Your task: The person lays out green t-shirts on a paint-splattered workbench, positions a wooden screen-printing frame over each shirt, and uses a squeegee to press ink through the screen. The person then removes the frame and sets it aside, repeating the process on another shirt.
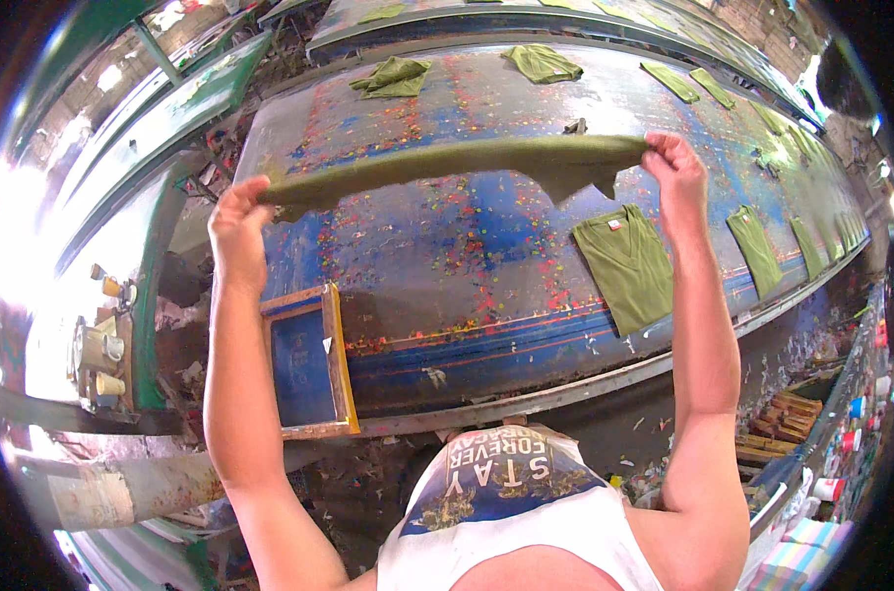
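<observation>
An olive-green shirt (447,165) is stretched sideways in the air over the long table, its lower edge hanging unevenly. My left hand (238,225) pinches one end, and my right hand (679,169) grips the other. Both arms reach well forward and apart. Below my right hand, a folded olive V-neck T-shirt (626,271) lies on the paint-speckled table (417,286). Nearer my left forearm rests a wooden-framed printing screen (345,379) with a blue mesh, at the table's near left edge.
Crumpled olive shirts (393,77) lie along the far side, with more folded shirts (755,251) in rows to the right. Cups (109,384) stand on a side surface at left. Wooden pieces (787,424) and small containers (829,490) sit low at right.
</observation>
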`<state>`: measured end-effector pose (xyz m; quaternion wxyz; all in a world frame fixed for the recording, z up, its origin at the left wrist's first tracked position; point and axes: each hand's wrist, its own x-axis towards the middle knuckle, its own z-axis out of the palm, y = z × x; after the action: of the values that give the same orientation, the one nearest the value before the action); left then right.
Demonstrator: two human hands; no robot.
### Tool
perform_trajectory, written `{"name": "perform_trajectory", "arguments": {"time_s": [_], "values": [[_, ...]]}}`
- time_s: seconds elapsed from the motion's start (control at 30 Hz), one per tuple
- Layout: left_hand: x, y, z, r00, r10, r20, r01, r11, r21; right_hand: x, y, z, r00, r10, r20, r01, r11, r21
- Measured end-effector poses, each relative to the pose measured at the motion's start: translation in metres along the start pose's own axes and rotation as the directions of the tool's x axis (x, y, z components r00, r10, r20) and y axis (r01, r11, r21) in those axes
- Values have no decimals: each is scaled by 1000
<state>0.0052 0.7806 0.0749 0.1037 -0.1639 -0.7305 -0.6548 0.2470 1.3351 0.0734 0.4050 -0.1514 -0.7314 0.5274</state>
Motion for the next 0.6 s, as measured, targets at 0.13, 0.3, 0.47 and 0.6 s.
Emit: {"name": "perform_trajectory", "arguments": {"time_s": [0.13, 0.3, 0.47, 0.6], "values": [[-63, -45, -1, 981, -172, 89, 161, 980, 119, -63, 49, -3, 996, -23, 84, 51, 934, -353], [-148, -101, 15, 976, -217, 27, 188, 895, 404, -158, 119, -8, 975, 89, 202, 2, 911, -413], [-191, -105, 11, 979, -113, 168, -53, 656, 753, -204, 141, -24, 922, 266, 282, -156, 920, -359], [-199, -85, 15, 951, -83, 296, -209, 535, 819, -209, 139, -22, 822, 516, 243, -495, 857, -145]]}}
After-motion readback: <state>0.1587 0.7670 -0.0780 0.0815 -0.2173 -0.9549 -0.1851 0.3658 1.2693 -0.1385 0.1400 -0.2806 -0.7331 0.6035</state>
